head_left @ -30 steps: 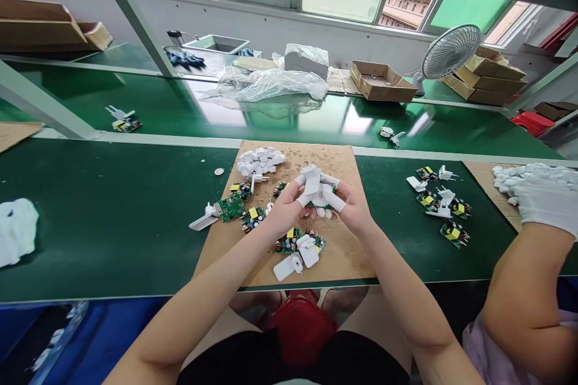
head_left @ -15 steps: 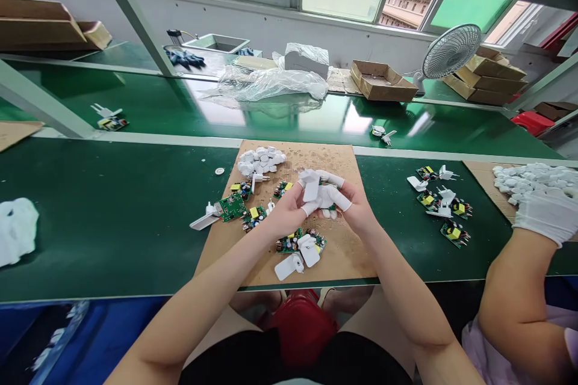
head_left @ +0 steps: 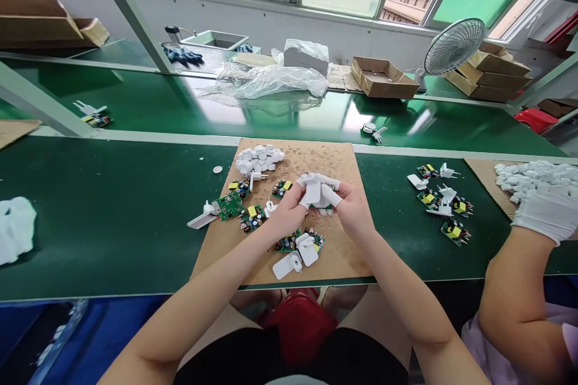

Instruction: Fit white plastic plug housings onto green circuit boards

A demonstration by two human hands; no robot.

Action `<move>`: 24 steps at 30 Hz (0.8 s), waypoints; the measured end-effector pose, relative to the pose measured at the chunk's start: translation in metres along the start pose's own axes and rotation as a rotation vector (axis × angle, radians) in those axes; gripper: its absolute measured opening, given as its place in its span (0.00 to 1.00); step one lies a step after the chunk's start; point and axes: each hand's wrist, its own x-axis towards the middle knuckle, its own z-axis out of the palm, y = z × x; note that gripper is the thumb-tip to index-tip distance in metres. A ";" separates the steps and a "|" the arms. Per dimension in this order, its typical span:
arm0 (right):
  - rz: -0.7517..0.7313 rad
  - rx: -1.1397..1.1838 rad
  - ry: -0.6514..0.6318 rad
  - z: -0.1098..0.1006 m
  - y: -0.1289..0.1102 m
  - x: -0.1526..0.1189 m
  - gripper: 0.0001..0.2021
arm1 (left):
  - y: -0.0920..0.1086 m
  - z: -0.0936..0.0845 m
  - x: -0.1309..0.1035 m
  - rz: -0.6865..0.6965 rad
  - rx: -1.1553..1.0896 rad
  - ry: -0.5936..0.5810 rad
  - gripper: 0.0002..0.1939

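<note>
Both hands meet over the cardboard sheet (head_left: 343, 252), closed around a white plastic plug piece (head_left: 312, 192) with a flat panel. My left hand (head_left: 290, 210) grips it from the left, white covers on its fingertips. From the right my right hand (head_left: 354, 207) pinches it, its fingertips covered too. A green circuit board shows partly behind the fingers; whether it is joined to the plug piece I cannot tell. Left of my hands lie circuit boards (head_left: 253, 218) with white plug parts. Nearer me, white plug pieces (head_left: 307, 251) rest on more boards. A pile of small white caps (head_left: 259, 159) sits farther back.
A co-worker's gloved hand (head_left: 546, 216) is at the right by another white pile (head_left: 537, 179). Boards and plugs (head_left: 445, 198) lie between us. Behind runs a green belt (head_left: 180, 111) carrying board-and-plug sets (head_left: 93, 115). A white cloth (head_left: 17, 230) lies left.
My hands have drawn slightly closer around the plug piece, and its panel now stands more upright. On the rear belt, both board-and-plug sets have shifted left.
</note>
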 end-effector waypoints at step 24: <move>-0.013 -0.067 -0.185 -0.006 0.006 0.001 0.33 | 0.000 0.000 0.002 -0.108 -0.177 0.223 0.24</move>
